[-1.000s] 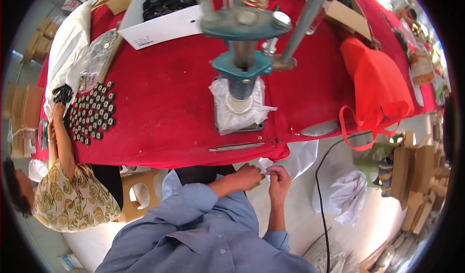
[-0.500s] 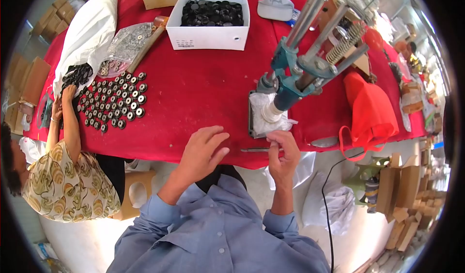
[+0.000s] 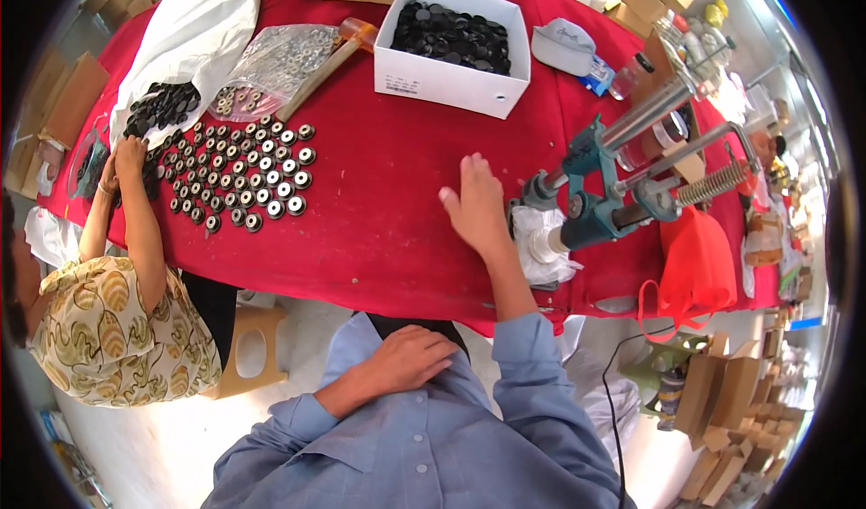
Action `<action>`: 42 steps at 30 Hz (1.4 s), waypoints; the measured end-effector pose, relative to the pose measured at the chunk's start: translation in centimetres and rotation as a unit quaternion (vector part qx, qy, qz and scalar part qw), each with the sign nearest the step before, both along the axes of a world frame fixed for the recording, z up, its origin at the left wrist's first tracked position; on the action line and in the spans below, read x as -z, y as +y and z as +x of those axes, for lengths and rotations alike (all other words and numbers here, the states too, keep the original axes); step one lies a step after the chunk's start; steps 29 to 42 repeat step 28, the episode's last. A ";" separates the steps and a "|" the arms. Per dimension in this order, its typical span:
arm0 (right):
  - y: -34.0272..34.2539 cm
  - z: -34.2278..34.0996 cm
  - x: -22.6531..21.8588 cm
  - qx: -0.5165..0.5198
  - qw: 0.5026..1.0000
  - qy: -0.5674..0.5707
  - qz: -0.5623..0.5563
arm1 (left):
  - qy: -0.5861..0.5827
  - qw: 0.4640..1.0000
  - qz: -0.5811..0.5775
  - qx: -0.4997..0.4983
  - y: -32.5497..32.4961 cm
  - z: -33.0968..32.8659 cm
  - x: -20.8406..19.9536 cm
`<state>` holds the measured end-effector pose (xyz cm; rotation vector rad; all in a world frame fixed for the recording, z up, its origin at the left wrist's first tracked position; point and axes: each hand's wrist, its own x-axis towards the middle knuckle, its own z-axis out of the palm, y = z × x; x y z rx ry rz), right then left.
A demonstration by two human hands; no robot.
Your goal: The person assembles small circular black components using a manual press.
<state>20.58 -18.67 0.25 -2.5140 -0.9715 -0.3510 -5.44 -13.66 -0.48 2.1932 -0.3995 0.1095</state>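
My left hand [image 3: 410, 360] rests flat against the front of my shirt, fingers stretched out and holding nothing. My right hand [image 3: 476, 204] reaches over the red-covered table, open, fingers extended and empty. Just right of it stands a teal hand press [image 3: 595, 216] with steel rods and a spring. White plastic film [image 3: 564, 267] wraps the press base around a pale round piece [image 3: 547, 244]. To the left, many round black parts with metal ring centres [image 3: 239, 177] sit in rows on the cloth. Beyond my right hand is a white box [image 3: 442, 92] of black discs [image 3: 451, 38].
At the left, a person's hands [image 3: 129, 157] work at the mouth of a white sack [image 3: 185, 35] spilling black pieces. A clear bag of small rings [image 3: 284, 62] and a mallet [image 3: 316, 76] lie nearby. A grey cap [image 3: 564, 44] and red bag [image 3: 695, 261] flank the press.
My right hand has moved away from the press base, forward and left over the table. My left hand has dropped from the table edge to my shirt. The view has shifted.
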 end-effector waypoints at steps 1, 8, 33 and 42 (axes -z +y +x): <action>0.5 -2.7 -1.0 -0.125 0.976 0.159 0.084 | -0.022 1.000 -0.001 -0.021 1.1 -0.5 0.2; 0.9 -4.8 -4.1 -0.170 0.945 0.175 0.218 | 0.007 0.992 -0.098 -0.082 4.0 -2.0 -1.9; 5.2 -12.1 -1.1 -0.484 0.786 0.381 0.041 | 0.105 0.916 -0.276 -0.271 10.0 -5.8 -4.4; 5.2 -12.1 -1.1 -0.484 0.786 0.381 0.041 | 0.105 0.916 -0.276 -0.271 10.0 -5.8 -4.4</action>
